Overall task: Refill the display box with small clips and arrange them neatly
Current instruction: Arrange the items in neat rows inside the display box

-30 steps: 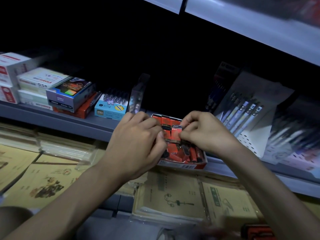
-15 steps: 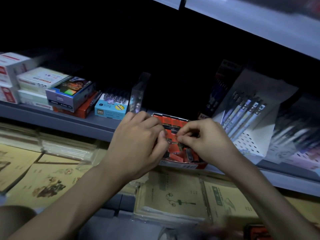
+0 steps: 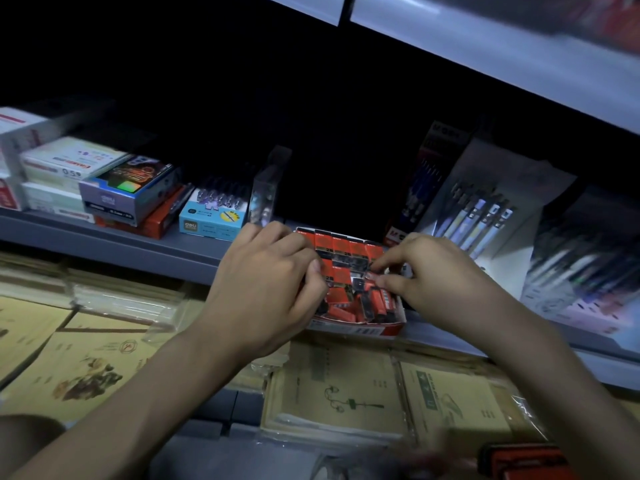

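Note:
A red display box sits at the front edge of the grey shelf. It holds several small red clip boxes, lined up upright at the back and lying loose and jumbled at the front. My left hand curls over the box's left side, its thumb pressed against the middle row of clip boxes and its fingertips hidden. My right hand reaches in from the right, thumb and forefinger pinched on a small clip box in that same row.
Stacked stationery boxes, a blue box and a clear plastic case stand to the left. Pen display racks crowd the right. Wrapped notebooks lie on the lower shelf. An upper shelf overhangs.
Both hands have lowered the small clip boxes they held above the display box down into its middle row. The right hand has shifted to the right.

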A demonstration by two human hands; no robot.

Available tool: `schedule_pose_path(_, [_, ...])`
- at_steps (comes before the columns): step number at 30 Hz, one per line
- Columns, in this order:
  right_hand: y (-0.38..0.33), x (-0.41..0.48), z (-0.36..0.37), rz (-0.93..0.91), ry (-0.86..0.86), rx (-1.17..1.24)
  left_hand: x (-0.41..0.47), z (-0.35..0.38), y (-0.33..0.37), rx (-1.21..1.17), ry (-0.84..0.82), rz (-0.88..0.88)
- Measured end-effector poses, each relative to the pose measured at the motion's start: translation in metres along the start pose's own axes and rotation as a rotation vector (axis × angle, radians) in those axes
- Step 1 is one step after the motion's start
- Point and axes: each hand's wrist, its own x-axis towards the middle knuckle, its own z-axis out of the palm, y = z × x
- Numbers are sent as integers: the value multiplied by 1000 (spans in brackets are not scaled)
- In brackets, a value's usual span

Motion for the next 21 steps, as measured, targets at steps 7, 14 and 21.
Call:
schedule_pose_path(7, [5, 5, -1, 45, 30, 72, 0, -1, -1, 0, -12, -10])
schedule_pose_path(14, [6, -2, 0, 11, 201, 469, 0, -3, -1, 5, -29, -21])
schedule_pose_path(21, [-19, -5, 10, -84, 223, 406, 0, -3, -1, 12, -18, -20])
